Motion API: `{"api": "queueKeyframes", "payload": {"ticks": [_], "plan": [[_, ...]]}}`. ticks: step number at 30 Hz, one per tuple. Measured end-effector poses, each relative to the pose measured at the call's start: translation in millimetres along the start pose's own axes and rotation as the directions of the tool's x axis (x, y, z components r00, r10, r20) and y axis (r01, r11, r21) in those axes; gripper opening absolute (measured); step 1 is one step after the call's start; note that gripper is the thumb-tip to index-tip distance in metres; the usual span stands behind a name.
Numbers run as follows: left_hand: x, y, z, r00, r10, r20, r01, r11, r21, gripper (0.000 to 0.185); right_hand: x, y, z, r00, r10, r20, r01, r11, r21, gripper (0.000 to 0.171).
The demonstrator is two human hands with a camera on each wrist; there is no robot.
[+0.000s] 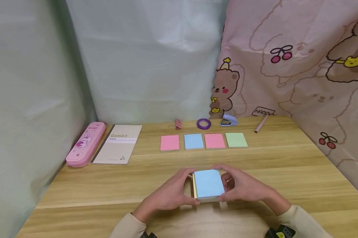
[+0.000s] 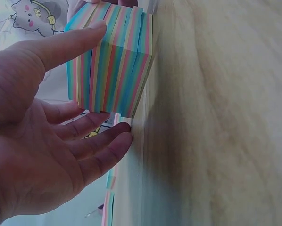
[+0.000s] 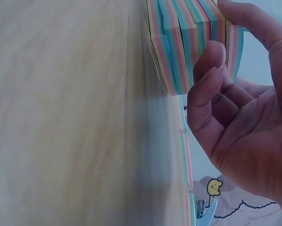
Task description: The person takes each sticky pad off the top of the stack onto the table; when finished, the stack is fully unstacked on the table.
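A thick block of sticky notes (image 1: pixel 208 183) with a blue top sheet stands on the wooden table (image 1: pixel 286 165) near its front edge. Its sides show pink, blue, green and yellow stripes (image 2: pixel 110 61). My left hand (image 1: pixel 188 188) holds the block's left side, thumb pressed against it (image 2: pixel 113 80) and the fingers (image 2: pixel 108 141) stretched out by the table. My right hand (image 1: pixel 227 183) grips the right side, the thumb and a curled index finger pinching its edge (image 3: pixel 221 26).
Beyond the block lie thin pads in a row: pink (image 1: pixel 169 142), blue (image 1: pixel 193 141), pink (image 1: pixel 214 140), green (image 1: pixel 236 139). Behind them are a binder clip (image 1: pixel 177 124), purple tape (image 1: pixel 204 123), a stapler (image 1: pixel 228 120) and a pencil (image 1: pixel 260 125). A notebook (image 1: pixel 118 148) and pink pencil case (image 1: pixel 86 143) lie left.
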State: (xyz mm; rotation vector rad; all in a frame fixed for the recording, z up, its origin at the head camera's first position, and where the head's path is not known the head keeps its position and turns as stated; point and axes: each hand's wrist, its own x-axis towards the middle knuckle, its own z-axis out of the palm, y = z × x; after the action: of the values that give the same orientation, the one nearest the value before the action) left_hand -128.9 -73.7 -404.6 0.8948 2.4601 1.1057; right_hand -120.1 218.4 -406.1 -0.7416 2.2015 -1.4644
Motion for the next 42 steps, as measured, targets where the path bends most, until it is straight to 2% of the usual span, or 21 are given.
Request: {"api": "queueKeyframes", "payload": {"ticks": [13,24,29,36,42], "plan": [[-0.9,-0.3,-0.3,1.0,-0.028,0.004,0.028,1.0,0.006,0.092,-2.1,-1.5,-7.3,1.0,0.011,-0.01,-0.01,0.999,0.052,0.09],[-0.9,1.0,-0.4,0.999,-0.052,0.006,0.052,0.999,-0.003,0.093,-4.4,-3.6,-13.8,0.999,0.001,-0.038,0.001,0.999,0.053,0.091],[-1.2,0.7,-0.2,0.999,-0.051,0.008,0.052,0.999,-0.009,0.091,-5.9,-2.6,-20.7,0.998,-0.014,-0.054,0.016,0.999,0.038,0.092],[-2.0,2.1,0.0,0.998,-0.068,0.015,0.067,0.998,0.013,0.097,-10.5,-1.5,-35.8,0.995,-0.011,-0.097,0.011,1.0,0.005,0.088],[-2.3,1.2,-0.8,0.997,-0.073,0.013,0.073,0.997,0.0,0.099,-13.9,3.2,-54.1,0.991,0.006,-0.13,-0.003,1.0,0.025,0.087]]}}
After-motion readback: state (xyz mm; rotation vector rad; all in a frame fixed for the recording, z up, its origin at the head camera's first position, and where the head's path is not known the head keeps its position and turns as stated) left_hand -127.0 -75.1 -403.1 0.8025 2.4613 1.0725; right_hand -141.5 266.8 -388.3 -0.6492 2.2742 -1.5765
